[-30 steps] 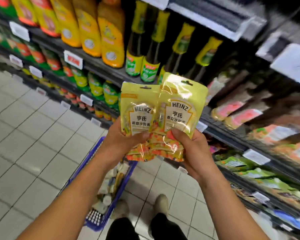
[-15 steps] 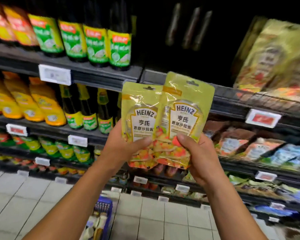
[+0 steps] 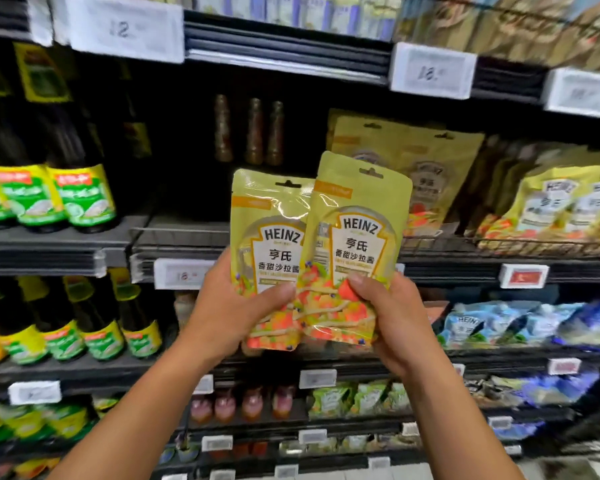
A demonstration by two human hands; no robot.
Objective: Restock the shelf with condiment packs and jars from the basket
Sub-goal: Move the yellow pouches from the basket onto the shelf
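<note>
Just before the wire-fronted shelf (image 3: 177, 239), my left hand (image 3: 229, 317) pinches the left Heinz pouch (image 3: 271, 244) low down and my right hand (image 3: 392, 320) the right Heinz pouch (image 3: 359, 233) likewise, both upright, overlapping. They look light, soft and glossy, probably slippery, so I would grip the fuller base. Matching pouches (image 3: 406, 168) stand farther right on that shelf.

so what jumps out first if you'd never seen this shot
Dead centre, the left hand grips one glossy yellow Heinz pouch and the right hand a second yellow Heinz pouch overlapping it. Matching yellow pouches stand on the shelf just behind to the right; dark glass bottles with green labels stand at far left.
</note>
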